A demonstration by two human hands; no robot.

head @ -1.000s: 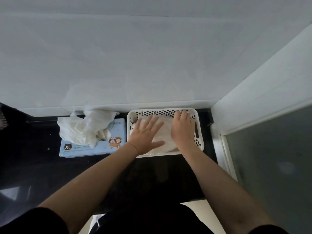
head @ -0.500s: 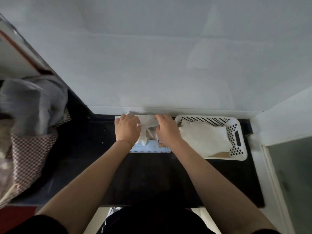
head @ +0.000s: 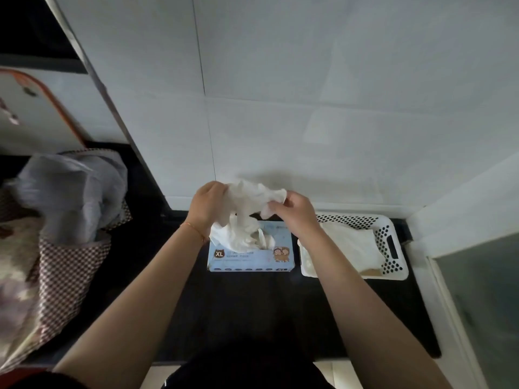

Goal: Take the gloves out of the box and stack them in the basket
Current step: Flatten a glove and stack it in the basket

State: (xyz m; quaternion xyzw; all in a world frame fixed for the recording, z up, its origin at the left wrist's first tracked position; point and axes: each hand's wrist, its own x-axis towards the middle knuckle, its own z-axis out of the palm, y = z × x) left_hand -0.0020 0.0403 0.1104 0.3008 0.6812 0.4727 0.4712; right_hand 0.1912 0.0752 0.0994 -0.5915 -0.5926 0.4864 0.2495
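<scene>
Pinching a crumpled thin white plastic glove (head: 254, 196) above the pale-blue cardboard glove box (head: 250, 256), the left hand (head: 209, 204) and right hand (head: 295, 210) stretch it crosswise, with the white perforated plastic basket (head: 393, 248) nearer the right hand.

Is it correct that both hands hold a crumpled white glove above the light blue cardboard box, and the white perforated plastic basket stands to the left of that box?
Not quite. The head view shows the white perforated plastic basket to the right of the light blue cardboard box, not the left. The rest holds: the left hand and the right hand both hold the crumpled white glove above that box.
</scene>
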